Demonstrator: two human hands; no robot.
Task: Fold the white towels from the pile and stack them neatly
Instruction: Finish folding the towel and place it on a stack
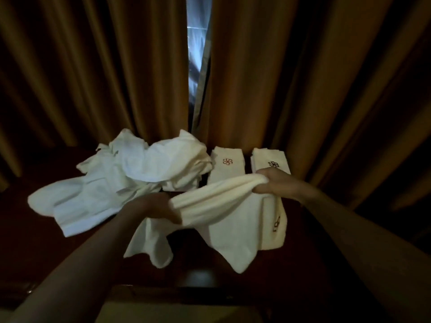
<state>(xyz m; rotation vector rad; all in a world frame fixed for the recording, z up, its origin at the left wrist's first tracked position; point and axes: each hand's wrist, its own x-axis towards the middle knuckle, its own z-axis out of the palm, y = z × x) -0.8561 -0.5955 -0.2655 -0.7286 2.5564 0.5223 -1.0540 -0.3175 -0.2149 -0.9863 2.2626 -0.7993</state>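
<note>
My left hand (154, 209) and right hand (274, 183) each grip the white towel (224, 217), stretched above the table (28, 241) near its front edge.

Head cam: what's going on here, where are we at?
A person is folding white towels on a dark table in front of brown curtains. Both hands hold one towel up by its top edge: the left hand grips one end, the right hand the other, and the rest hangs down unfolded. Two folded stacks with embroidered logos sit at the back right. A loose pile of unfolded towels lies at the left.
</note>
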